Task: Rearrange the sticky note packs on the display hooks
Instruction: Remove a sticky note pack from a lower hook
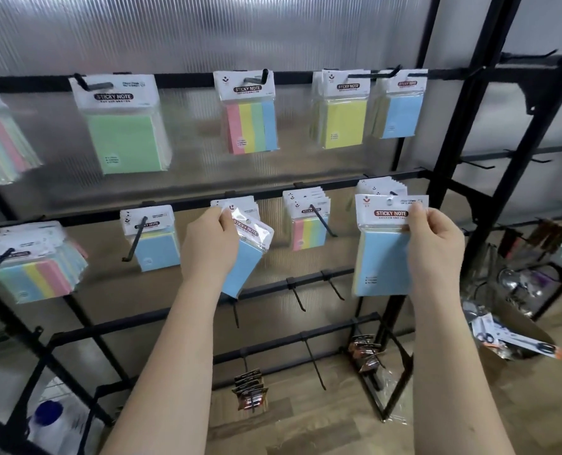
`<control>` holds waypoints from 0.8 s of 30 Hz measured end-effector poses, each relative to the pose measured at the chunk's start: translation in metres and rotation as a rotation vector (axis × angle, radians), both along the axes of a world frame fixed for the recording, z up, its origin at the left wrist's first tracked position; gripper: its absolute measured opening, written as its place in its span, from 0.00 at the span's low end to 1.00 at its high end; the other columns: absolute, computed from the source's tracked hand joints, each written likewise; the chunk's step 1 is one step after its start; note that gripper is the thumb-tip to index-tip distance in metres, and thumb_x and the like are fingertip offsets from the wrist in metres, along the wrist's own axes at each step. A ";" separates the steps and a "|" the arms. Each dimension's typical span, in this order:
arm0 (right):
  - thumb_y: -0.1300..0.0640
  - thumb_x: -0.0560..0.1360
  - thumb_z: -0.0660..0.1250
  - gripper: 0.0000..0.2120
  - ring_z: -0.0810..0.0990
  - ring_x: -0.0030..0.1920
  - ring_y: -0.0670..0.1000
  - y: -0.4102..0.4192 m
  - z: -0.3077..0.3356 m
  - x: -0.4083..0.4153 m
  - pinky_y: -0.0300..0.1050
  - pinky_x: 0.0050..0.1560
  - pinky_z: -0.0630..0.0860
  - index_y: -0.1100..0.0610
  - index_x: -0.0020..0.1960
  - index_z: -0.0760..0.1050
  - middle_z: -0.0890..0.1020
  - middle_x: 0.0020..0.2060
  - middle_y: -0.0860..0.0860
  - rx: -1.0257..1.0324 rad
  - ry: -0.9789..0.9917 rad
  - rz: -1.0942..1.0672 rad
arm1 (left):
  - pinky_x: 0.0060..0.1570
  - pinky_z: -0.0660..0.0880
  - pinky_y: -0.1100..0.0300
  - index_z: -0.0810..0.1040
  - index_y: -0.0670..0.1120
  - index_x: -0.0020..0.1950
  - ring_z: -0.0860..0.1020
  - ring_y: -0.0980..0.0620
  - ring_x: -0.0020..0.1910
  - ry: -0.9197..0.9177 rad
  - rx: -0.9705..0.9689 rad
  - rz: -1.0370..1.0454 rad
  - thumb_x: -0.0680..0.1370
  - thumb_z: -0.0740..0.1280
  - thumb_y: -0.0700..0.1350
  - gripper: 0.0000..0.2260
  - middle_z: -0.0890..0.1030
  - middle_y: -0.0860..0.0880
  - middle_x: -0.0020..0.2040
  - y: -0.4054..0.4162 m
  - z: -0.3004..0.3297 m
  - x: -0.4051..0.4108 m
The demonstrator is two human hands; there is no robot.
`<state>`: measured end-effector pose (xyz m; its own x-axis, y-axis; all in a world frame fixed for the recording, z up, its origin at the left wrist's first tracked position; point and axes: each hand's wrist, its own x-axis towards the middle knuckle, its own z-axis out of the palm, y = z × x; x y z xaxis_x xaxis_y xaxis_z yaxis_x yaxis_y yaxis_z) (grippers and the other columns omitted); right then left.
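Observation:
My left hand [209,244] pinches the white header of a blue sticky note pack [245,261], which hangs tilted in front of the packs on the middle-row hook behind it [233,205]. My right hand [434,244] grips the header of a second blue pack [383,261], held upright before the stack of packs on the right middle hook [383,187]. On the top rail hang a green pack [123,139], a four-colour pack [251,126], a yellow pack [343,123] and a blue pack [401,113]. More packs hang on the middle row: blue [156,247], four-colour [309,234].
A black metal rack [450,149] carries the rails. Bare hooks [299,297] stick out of the lower rails. Multicolour packs hang at the far left [33,274]. Small dark packets [250,389] hang low down. A cardboard box with scissors [516,343] sits on the wooden floor at right.

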<state>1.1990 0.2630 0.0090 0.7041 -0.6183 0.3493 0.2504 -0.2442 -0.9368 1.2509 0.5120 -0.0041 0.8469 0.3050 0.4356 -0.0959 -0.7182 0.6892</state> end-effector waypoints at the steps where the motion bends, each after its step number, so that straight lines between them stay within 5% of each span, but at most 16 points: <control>1: 0.50 0.80 0.59 0.20 0.66 0.33 0.44 -0.004 -0.001 0.000 0.41 0.34 0.61 0.67 0.41 0.72 0.73 0.33 0.51 0.012 0.000 -0.001 | 0.27 0.57 0.58 0.61 0.48 0.32 0.66 0.53 0.28 0.000 0.019 0.002 0.82 0.54 0.50 0.18 0.67 0.50 0.30 -0.002 0.001 0.001; 4: 0.49 0.80 0.58 0.19 0.66 0.31 0.43 -0.013 -0.001 0.003 0.41 0.34 0.61 0.62 0.38 0.72 0.73 0.30 0.46 0.028 -0.004 -0.008 | 0.27 0.59 0.59 0.63 0.48 0.34 0.70 0.52 0.31 0.023 0.062 0.012 0.82 0.53 0.50 0.17 0.70 0.49 0.31 -0.013 0.005 0.006; 10: 0.49 0.80 0.58 0.21 0.68 0.34 0.45 -0.044 0.007 0.022 0.42 0.35 0.63 0.68 0.43 0.71 0.73 0.33 0.50 0.030 -0.095 0.052 | 0.28 0.63 0.58 0.64 0.47 0.35 0.71 0.52 0.34 0.045 0.098 0.020 0.82 0.53 0.48 0.16 0.71 0.51 0.34 -0.044 0.022 0.018; 13: 0.49 0.80 0.60 0.18 0.70 0.33 0.42 -0.071 0.013 0.034 0.36 0.34 0.65 0.58 0.37 0.75 0.76 0.31 0.46 -0.015 -0.149 0.094 | 0.36 0.70 0.54 0.65 0.45 0.36 0.73 0.46 0.39 0.039 0.087 0.047 0.82 0.52 0.48 0.16 0.73 0.49 0.36 -0.070 0.028 0.026; 16: 0.50 0.79 0.62 0.15 0.71 0.31 0.35 -0.103 0.022 0.049 0.27 0.32 0.65 0.50 0.35 0.75 0.78 0.28 0.39 -0.064 -0.193 0.138 | 0.29 0.62 0.56 0.64 0.43 0.36 0.68 0.48 0.34 0.008 0.088 0.104 0.82 0.52 0.48 0.16 0.72 0.47 0.35 -0.100 0.032 0.034; 24: 0.52 0.78 0.65 0.15 0.71 0.30 0.36 -0.191 0.064 0.086 0.28 0.32 0.65 0.53 0.34 0.75 0.78 0.28 0.40 -0.141 -0.287 0.302 | 0.27 0.57 0.57 0.63 0.43 0.34 0.66 0.49 0.32 0.002 0.037 0.240 0.81 0.53 0.46 0.16 0.69 0.47 0.33 -0.177 0.043 0.061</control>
